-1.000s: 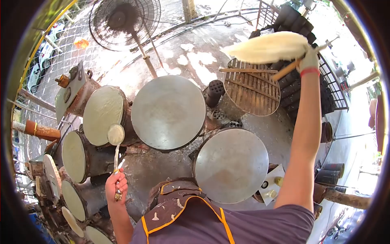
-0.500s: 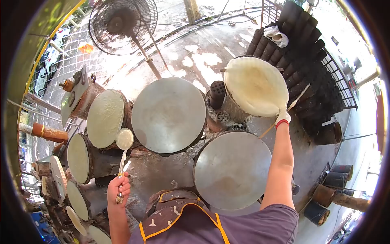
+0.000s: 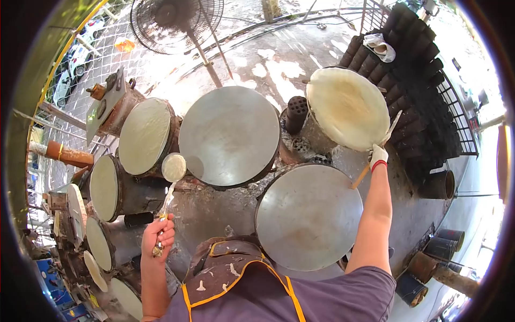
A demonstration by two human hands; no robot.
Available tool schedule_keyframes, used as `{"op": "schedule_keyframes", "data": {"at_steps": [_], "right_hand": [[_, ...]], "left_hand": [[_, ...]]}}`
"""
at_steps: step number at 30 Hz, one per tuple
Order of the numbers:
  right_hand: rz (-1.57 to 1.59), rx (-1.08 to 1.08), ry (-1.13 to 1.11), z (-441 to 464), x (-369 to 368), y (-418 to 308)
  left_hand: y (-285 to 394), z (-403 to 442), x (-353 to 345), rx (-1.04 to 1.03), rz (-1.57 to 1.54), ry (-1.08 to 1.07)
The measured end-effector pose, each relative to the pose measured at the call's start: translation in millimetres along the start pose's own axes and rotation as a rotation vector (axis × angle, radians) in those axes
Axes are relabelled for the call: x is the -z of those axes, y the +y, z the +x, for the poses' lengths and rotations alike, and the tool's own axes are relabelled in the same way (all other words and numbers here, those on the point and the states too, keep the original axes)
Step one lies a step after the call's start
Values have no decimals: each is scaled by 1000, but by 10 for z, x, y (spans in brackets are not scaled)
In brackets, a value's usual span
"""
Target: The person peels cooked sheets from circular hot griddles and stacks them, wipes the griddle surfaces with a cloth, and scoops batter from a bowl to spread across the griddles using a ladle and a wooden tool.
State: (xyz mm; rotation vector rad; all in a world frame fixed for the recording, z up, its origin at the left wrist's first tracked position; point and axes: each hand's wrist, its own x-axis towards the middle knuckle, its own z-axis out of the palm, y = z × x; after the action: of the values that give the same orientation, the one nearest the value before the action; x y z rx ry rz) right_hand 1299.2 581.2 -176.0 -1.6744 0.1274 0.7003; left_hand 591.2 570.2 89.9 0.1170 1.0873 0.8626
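A pale, round flatbread sheet [image 3: 348,108] lies over the top of a round stand [image 3: 317,135], spread nearly flat, browned toward its middle and slightly wavy at the rim. The gloved right hand [image 3: 379,155] is at the sheet's near right edge, its grip closed around a wooden-handled scraper [image 3: 360,176], whose light blade end points up past that edge. Whether the fingers also pinch the sheet is hidden. The step in hand looks like handling or settling the sheet at its rim; drawing the hand away from here would call for freeing fingers and blade without dragging or tearing the thin edge.

The left hand [image 3: 157,235] has its grip wrapped around the handle of a ladle [image 3: 174,167]. The bowl, coated in pale batter, is between the lower right edge of a batter-covered griddle [image 3: 142,137] and the lower left edge of a large grey griddle [image 3: 229,136]; moving it calls for a level bowl, in case batter is inside.

A second grey griddle [image 3: 309,217] is nearer the body, its right edge close to the scraper's handle end. Beyond the stand's right edge rise stacked charcoal briquettes [image 3: 410,88].
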Motion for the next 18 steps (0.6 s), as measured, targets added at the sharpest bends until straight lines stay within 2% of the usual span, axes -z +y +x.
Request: {"op": "schedule_keyframes", "data": {"at_steps": [7, 18], "right_hand": [[-188, 68, -9, -494, -10, -133], [-34, 121, -86, -397, -83, 66]], "left_hand": [[-4, -10, 63, -17, 23, 10], [4, -14, 123, -24, 23, -36]]}}
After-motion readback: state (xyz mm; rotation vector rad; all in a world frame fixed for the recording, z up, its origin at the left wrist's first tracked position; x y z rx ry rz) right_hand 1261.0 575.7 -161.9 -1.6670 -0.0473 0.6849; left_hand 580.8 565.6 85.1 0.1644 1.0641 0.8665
